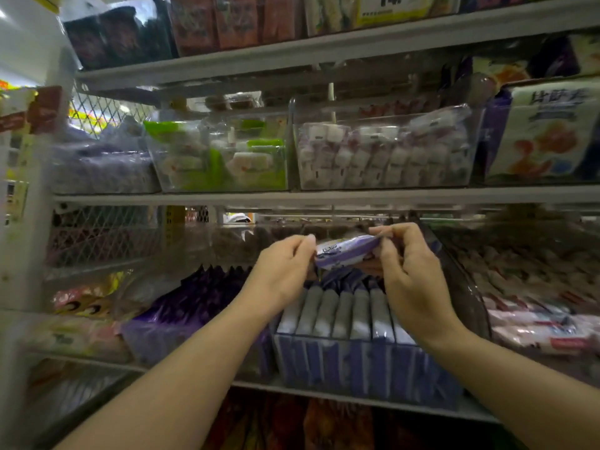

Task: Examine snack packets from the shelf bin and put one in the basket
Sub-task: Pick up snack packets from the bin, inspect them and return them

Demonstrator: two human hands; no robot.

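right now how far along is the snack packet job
Done: one purple-and-white snack packet is out of the clear shelf bin, held above the row of upright packets. In hand: the left hand and right hand pinch its two ends, as if examining it. Left: putting one in the basket; no basket shows in this view.

Open room lies between the upright packets [344, 310] in the shelf bin [357, 368] and the shelf edge [324, 198] overhead. The left hand [282, 274] and right hand [412, 274] occupy this gap, pinching a purple packet [344, 253]. The upright packets stand pressed side by side. A clear slanted wall [461, 287] runs just beside the right hand, and dark purple pouches [201, 293] crowd the left.
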